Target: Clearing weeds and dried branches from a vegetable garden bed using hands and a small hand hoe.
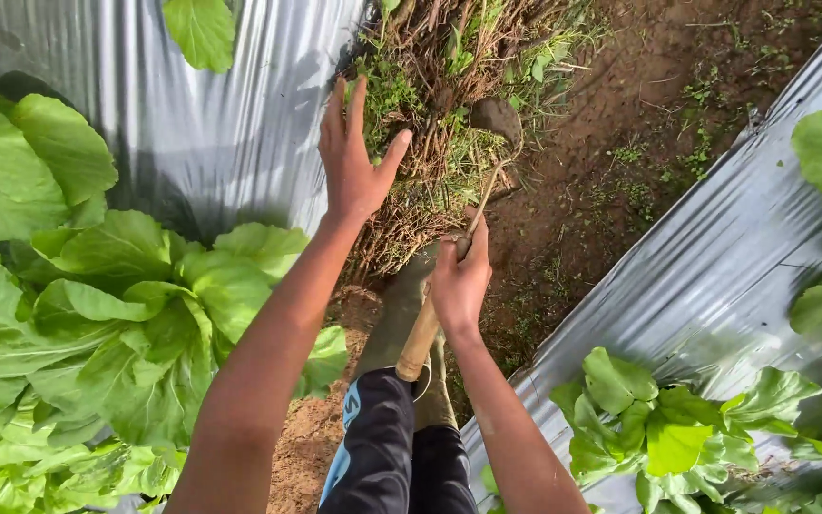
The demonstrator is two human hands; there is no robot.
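My right hand [459,278] grips the wooden handle [418,345] of a small hand tool. Its thin metal shank runs up to a curved blade [496,119] lying against a heap of pulled weeds and roots [435,143] on the soil path. My left hand [352,162] is stretched out open, fingers spread, over the left edge of that weed heap and touching nothing that I can see. Below my hands are my dark trousers and olive rubber boots [400,314] standing in the furrow.
Silver plastic mulch [183,124] covers the raised bed on the left, with big leafy green plants [97,314] growing through it. A second mulched bed [715,276] with smaller green plants [658,428] runs along the right. Bare brown soil [620,162] lies between.
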